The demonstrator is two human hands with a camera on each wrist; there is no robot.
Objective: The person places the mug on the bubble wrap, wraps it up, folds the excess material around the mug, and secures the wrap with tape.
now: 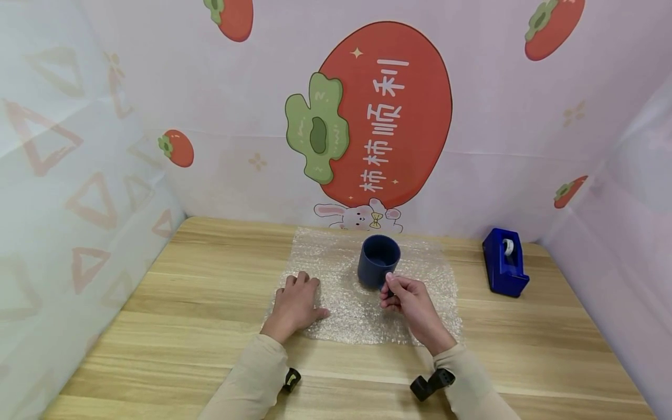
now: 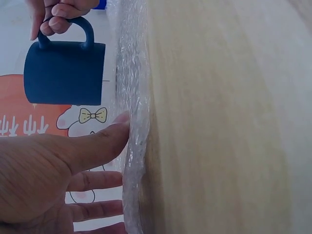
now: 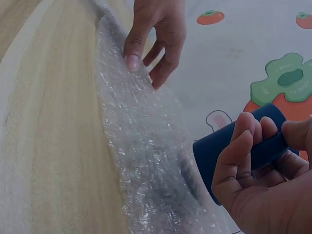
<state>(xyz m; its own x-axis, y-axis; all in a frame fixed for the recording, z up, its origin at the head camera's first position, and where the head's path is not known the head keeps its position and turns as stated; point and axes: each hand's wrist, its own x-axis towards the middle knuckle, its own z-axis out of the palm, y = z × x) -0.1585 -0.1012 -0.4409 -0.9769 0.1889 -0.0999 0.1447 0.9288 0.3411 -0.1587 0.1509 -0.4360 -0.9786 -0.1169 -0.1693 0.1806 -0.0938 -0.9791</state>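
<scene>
blue tape dispenser (image 1: 503, 269), right side | wooden table (image 1: 205, 291) | fruit-print backdrop (image 1: 472, 111)

The table (image 1: 210, 297) bears apparent bubble wrap (image 1: 341, 309) and a tape dispenser (image 1: 504, 271).

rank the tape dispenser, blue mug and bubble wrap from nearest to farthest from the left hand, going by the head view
1. Bubble wrap: under the left hand.
2. Blue mug: to its right, held by the right hand.
3. Tape dispenser: farthest right, beyond the wrap.
</scene>
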